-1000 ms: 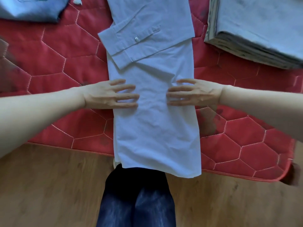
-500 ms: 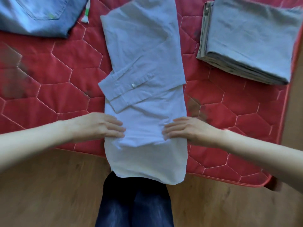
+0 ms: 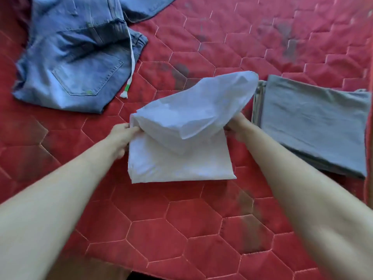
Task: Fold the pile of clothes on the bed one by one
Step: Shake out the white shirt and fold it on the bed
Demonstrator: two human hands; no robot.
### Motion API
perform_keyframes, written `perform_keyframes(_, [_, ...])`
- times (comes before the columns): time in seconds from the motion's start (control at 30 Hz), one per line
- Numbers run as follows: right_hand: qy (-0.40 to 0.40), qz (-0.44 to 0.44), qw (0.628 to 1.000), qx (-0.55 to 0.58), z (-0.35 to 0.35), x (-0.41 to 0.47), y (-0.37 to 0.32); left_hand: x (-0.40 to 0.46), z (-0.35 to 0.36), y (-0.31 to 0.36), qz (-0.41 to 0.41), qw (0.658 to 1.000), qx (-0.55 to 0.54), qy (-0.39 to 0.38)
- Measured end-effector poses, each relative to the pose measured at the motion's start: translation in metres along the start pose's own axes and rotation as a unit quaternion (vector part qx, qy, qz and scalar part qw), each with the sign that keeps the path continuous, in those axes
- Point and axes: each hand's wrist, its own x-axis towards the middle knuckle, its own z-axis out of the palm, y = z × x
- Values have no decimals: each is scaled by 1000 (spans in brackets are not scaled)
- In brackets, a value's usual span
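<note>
Both hands' fingers (image 3: 132, 129) pinch the white shirt (image 3: 181, 158) at its sides.

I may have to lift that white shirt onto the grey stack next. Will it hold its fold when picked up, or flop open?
The white shirt is probably floppy: its upper layer billows and sags between the left hand and right hand. It looks thin and light, so a one-sided lift would likely unfold it. Supporting both sides seems safer.
</note>
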Motion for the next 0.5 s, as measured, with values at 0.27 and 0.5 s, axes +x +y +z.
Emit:
perform_keyframes(0.27, [-22, -86, 994, -69, -4, -54, 62, -52, -8, -66, 119, 988, -4, 95])
perform_keyframes(0.5, [-18, -99, 994, -45, -5, -129, 133, -120, -25, -119, 168, 974, 94, 118])
